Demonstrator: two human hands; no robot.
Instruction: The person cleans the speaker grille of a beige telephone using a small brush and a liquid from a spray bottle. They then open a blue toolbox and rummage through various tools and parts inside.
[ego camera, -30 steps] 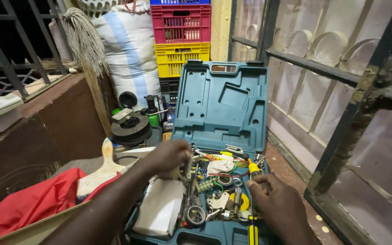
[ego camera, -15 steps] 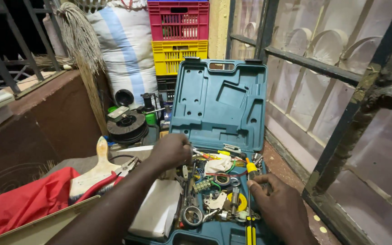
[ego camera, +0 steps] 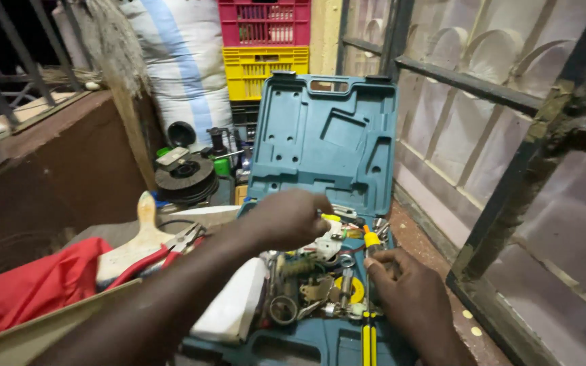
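Note:
An open teal tool case (ego camera: pixel 327 135) stands with its lid upright; its tray holds several small metal parts, rings and fittings (ego camera: pixel 306 291). My left hand (ego camera: pixel 286 218) reaches over the tray's back, fingers curled among the parts near a yellow-tipped piece (ego camera: pixel 332 217); whether it grips anything is hidden. My right hand (ego camera: pixel 408 291) rests on the tray's right side, fingers bent beside a yellow-handled screwdriver (ego camera: pixel 370 285). A white block (ego camera: pixel 232 305) lies at the tray's left.
Red cloth (ego camera: pixel 28 285), a pale paintbrush (ego camera: pixel 140 237) and red-handled pliers (ego camera: pixel 171 247) lie left of the case. Black discs (ego camera: pixel 184 177), a green bottle, a striped sack (ego camera: pixel 184 61) and stacked pink and yellow crates (ego camera: pixel 266 47) stand behind. A metal gate (ego camera: pixel 510 135) is on the right.
My left hand has shifted right and farther over the tray. My right hand has moved up toward the screwdriver. The view has tilted a little.

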